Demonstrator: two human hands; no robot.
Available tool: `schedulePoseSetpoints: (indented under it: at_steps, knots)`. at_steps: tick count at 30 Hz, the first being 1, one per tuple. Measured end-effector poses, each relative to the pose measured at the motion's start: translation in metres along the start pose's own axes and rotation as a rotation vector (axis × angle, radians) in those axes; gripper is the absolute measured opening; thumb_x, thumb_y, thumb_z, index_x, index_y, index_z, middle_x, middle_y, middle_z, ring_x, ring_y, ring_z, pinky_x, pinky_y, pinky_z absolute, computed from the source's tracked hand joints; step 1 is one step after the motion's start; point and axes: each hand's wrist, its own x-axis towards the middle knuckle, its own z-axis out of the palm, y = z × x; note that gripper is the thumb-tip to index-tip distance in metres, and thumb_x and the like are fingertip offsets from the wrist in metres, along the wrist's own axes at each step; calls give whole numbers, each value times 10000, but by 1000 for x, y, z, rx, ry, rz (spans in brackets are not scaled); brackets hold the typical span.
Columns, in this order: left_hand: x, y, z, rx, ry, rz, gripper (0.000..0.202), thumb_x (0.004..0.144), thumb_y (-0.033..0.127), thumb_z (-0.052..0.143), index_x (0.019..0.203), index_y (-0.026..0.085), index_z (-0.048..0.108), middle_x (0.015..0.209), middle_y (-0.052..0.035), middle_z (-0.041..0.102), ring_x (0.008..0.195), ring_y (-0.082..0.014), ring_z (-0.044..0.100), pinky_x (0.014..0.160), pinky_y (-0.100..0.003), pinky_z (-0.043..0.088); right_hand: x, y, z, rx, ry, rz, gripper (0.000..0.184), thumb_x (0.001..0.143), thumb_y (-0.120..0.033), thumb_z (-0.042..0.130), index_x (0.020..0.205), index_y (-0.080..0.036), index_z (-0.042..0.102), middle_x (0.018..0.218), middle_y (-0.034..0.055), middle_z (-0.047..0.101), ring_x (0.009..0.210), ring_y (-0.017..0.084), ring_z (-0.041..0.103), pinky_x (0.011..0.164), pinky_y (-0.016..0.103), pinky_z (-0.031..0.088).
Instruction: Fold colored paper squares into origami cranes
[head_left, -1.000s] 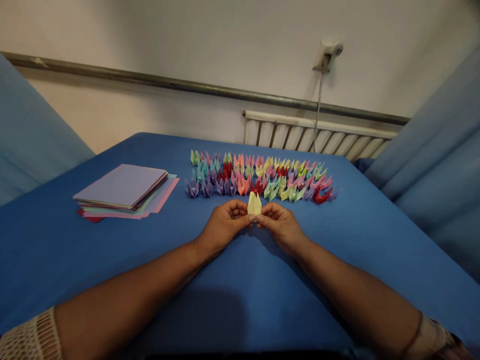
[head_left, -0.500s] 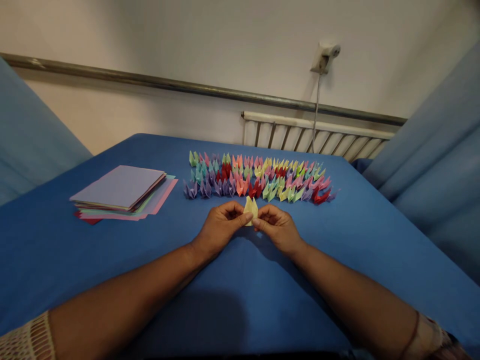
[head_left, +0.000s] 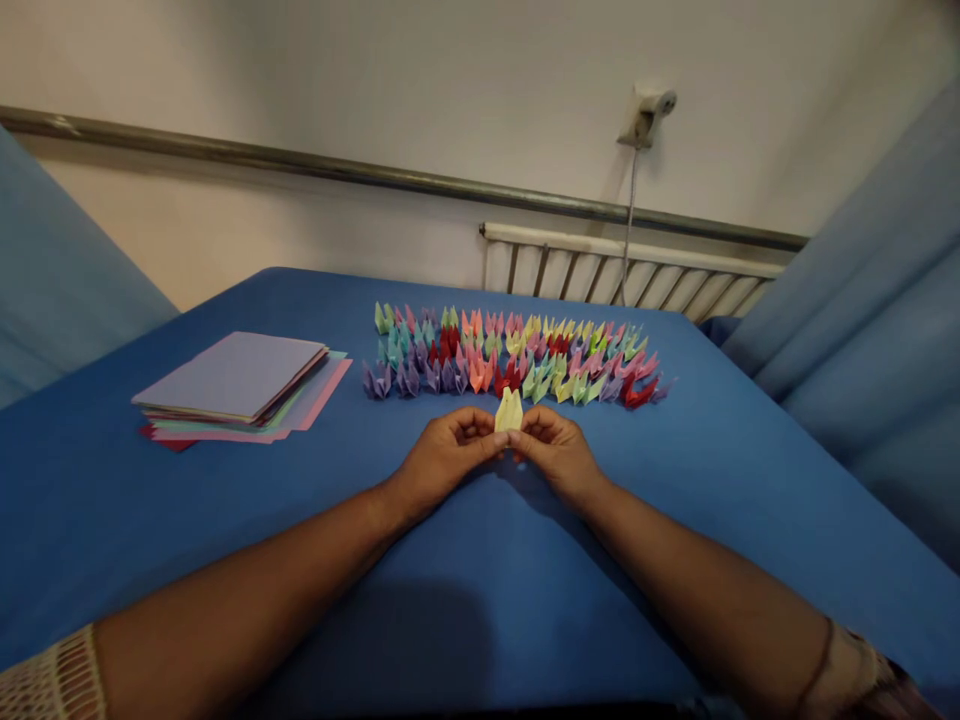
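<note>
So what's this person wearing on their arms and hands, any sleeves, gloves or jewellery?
Both forearms are bare. The left hand and right hand wear no gloves, and no rings show. High on the left forearm is the edge of a cream open-knit sleeve. The right arm carries a thin dark cord just ahead of a pale sleeve edge.

folded paper piece | pale yellow | upright, two points up | above blue table, near colourful rows

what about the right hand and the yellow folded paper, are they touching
Touching. The head view shows fingers of the right hand pinching the lower edge of the yellow folded paper, with the left hand pinching the opposite side.
</note>
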Motion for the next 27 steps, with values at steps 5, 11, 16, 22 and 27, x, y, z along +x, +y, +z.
schedulePoseSetpoints:
  at_steps: [5,11,16,22,27]
  knots:
    - [0,1,-2,58,51,21,236,713,327,753,713,137,613,669,12,615,634,-101,546,638,-236,427,-1,3,2,-92,6,-51,305,694,-420,767,697,-202,555,580,-52,579,509,89,509,495,223,390]
    - [1,3,-1,-47,40,54,314,664,302,806,897,161,649,851,-4,656,778,-127,598,687,-236,480,-4,2,-1,-318,6,-203,230,787,-368,688,696,-199,561,571,-56,510,508,83,440,494,223,349]
    - [-3,5,3,-95,11,-49,317,691,341,795,911,151,669,927,-34,672,748,-126,616,605,-220,513,-8,-5,-2,-597,-18,-394,176,841,-305,635,706,-198,594,653,-24,567,577,101,505,567,233,408]
    - [-5,6,4,-225,100,-114,281,669,311,824,826,143,663,1013,-34,688,778,-105,650,650,-190,535,-9,-1,-2,-642,-8,-397,134,840,-291,646,747,-195,634,657,-25,599,561,98,527,557,220,428]
    - [-1,7,2,-229,125,-108,293,668,317,826,835,150,653,895,-14,692,766,-102,647,690,-206,548,-6,0,-5,-592,64,-373,117,853,-305,621,796,-205,642,672,-20,627,583,111,559,574,232,443]
